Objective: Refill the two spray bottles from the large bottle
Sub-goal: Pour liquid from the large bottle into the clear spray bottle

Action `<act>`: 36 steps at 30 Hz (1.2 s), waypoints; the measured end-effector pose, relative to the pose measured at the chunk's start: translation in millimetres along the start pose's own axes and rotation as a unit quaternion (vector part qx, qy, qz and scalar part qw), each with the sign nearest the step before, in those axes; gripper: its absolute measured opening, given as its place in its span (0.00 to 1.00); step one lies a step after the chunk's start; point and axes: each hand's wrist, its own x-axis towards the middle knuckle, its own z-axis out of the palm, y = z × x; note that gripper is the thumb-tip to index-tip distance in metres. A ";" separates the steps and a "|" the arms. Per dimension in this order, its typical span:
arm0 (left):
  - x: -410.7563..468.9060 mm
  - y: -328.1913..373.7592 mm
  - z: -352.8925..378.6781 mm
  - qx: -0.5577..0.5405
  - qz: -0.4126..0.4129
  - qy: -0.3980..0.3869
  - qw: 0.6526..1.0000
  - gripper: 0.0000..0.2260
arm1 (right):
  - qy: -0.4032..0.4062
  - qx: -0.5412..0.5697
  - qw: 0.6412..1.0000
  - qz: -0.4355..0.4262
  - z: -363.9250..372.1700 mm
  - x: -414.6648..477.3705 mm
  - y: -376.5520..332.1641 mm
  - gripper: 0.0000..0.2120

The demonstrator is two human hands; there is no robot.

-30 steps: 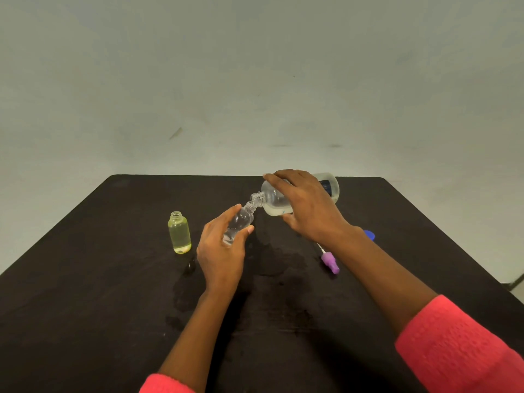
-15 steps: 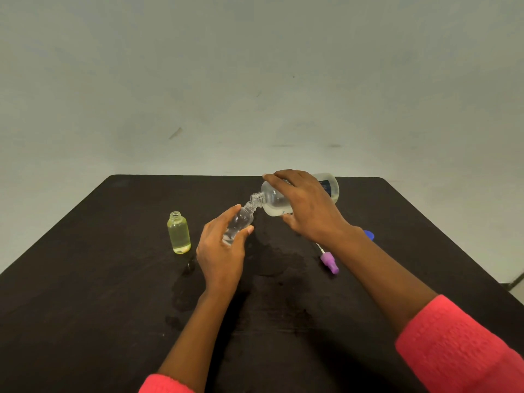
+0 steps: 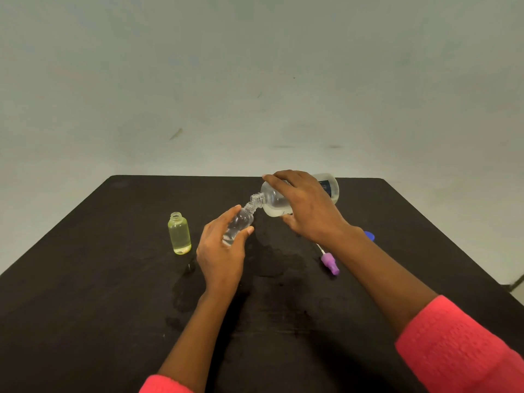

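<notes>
My right hand [image 3: 307, 207] grips the large clear bottle [image 3: 273, 202], tipped almost flat with its open neck pointing left. That neck meets the mouth of a small clear spray bottle [image 3: 241, 222], which my left hand [image 3: 221, 251] holds tilted toward it above the table. Some clear liquid shows in both bottles. A second small bottle [image 3: 179, 234], yellow-green and uncapped, stands upright to the left, apart from both hands.
A purple spray head [image 3: 330, 263] with its white tube lies on the black table [image 3: 85, 293] under my right forearm. A blue cap [image 3: 369, 236] sits just behind that forearm. Wet patches darken the cloth in front of my left hand.
</notes>
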 end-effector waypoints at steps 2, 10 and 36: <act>-0.2 -0.1 -0.1 0.006 0.003 0.000 1.000 0.21 | -0.001 0.000 1.000 0.000 0.2 -0.1 0.4 0.35; -0.4 1.6 -0.4 0.003 0.002 0.002 1.000 0.21 | 0.000 0.000 1.000 -0.002 1.8 -0.7 1.9 0.35; -2.5 3.4 -0.1 0.000 0.003 -0.003 1.000 0.20 | -0.012 -0.003 1.000 0.006 -3.9 -2.8 -0.3 0.35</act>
